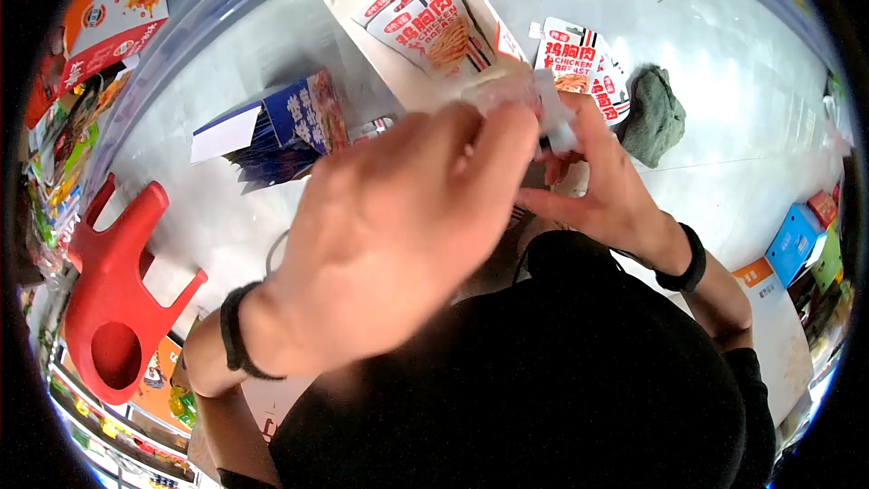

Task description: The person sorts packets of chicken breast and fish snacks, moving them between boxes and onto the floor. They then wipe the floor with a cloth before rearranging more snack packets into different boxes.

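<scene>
My left hand (407,217) is large in the foreground, slightly blurred, its fingers closed in a pinch on a pale glossy packet (557,113). My right hand (615,186) is curved on the packet's other side, thumb and fingers touching it. The packet's print is mostly hidden by my fingers. Just beyond my hands, an open white carton (362,41) holds several chicken breast packets (433,27). More chicken breast packets (570,54) lie on the floor to the right of the carton.
A dark crumpled cloth (654,118) lies beyond my right hand. To the left are an open blue box (303,122) of dark packets and a red plastic stool (118,299). Shelved goods line the left edge; a blue box (797,240) stands at the right.
</scene>
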Available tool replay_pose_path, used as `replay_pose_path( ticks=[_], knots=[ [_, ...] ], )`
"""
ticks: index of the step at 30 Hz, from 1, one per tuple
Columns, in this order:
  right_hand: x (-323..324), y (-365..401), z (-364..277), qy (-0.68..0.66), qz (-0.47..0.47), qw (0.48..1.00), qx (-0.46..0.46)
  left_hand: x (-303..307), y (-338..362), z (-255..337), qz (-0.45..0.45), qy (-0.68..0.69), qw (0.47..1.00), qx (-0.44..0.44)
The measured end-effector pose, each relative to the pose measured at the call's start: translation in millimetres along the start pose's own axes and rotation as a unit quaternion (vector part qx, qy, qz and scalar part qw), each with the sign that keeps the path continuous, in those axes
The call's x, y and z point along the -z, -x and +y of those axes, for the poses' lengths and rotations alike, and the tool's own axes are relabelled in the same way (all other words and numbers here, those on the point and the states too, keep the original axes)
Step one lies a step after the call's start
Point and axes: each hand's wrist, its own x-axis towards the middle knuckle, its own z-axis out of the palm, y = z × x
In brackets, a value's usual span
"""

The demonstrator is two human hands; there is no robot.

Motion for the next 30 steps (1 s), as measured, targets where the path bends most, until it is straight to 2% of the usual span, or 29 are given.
replay_pose_path(
  ticks=[1, 4, 7, 10, 12, 13, 15, 17, 20, 26, 30],
  knots=[
    [-4, -3, 2, -0.02, -0.005, 1.0, -0.002, -4, -2, -7, 0.032, 0.014, 0.999, -0.006],
    [-12, -8, 9, -0.055, -0.03, 0.998, -0.008, -7, -11, -17, 0.023, -0.061, 0.998, -0.023],
    [-25, -15, 26, -0.064, -0.082, 0.994, 0.024, -17, -14, -21, 0.008, -0.104, 0.994, -0.019],
    [-37, -20, 32, -0.105, -0.035, 0.993, -0.026, -29, -19, -32, -0.001, -0.153, 0.988, -0.009],
    [-41, -22, 30, -0.255, -0.058, 0.96, -0.104, -36, -25, -36, -0.009, -0.176, 0.984, -0.002],
    [-43, -24, 26, -0.257, -0.055, 0.959, -0.103, -39, -28, -38, -0.008, -0.194, 0.981, -0.001],
    [-45, -31, 17, -0.255, -0.053, 0.949, -0.178, -43, -34, -39, -0.005, -0.214, 0.977, -0.001],
    [-47, -39, 8, -0.293, -0.052, 0.936, -0.188, -40, -37, -43, -0.014, -0.253, 0.966, 0.045],
    [-50, -49, 12, -0.341, -0.053, 0.917, -0.201, -43, -42, -46, 0.017, -0.259, 0.964, 0.05],
    [-53, -56, 20, -0.378, -0.055, 0.899, -0.215, -43, -44, -46, -0.011, -0.257, 0.96, 0.107],
    [-58, -58, 22, -0.404, -0.023, 0.882, -0.243, -37, -50, -61, 0.016, -0.203, 0.978, 0.048]
  ],
)
